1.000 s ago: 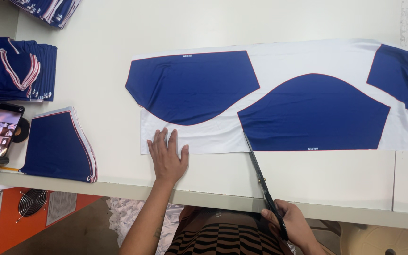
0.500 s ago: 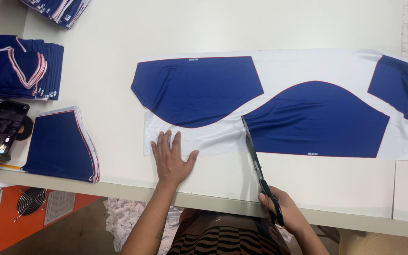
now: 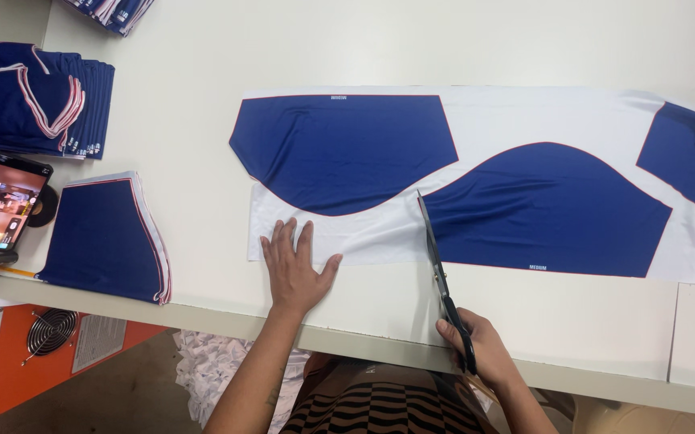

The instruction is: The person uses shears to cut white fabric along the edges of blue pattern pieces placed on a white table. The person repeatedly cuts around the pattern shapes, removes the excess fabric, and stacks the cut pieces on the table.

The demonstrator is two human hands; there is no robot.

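A long strip of white fabric (image 3: 524, 112) printed with dark blue panels lies flat on the white table (image 3: 283, 48). My left hand (image 3: 293, 269) presses down, fingers spread, on the strip's white lower left corner. My right hand (image 3: 476, 345) grips the black handles of a pair of scissors (image 3: 436, 257) at the table's front edge. The blades reach up into the white gap between the left blue panel (image 3: 347, 149) and the middle blue panel (image 3: 548, 209), with the tip at the middle panel's left point. A third blue panel (image 3: 693, 157) sits at the right.
Stacks of cut blue pieces with red and white trim lie at the left (image 3: 34, 100) and front left (image 3: 110, 237); another stack (image 3: 114, 12) is at the top. A phone (image 3: 2, 201) stands at the left edge beside a black tape roll (image 3: 42, 205). An orange machine (image 3: 26, 345) sits below the table.
The scissors have cut further up into the white fabric between the two blue panels. My left hand stays pressed on the fabric's lower left corner. The view has shifted slightly.
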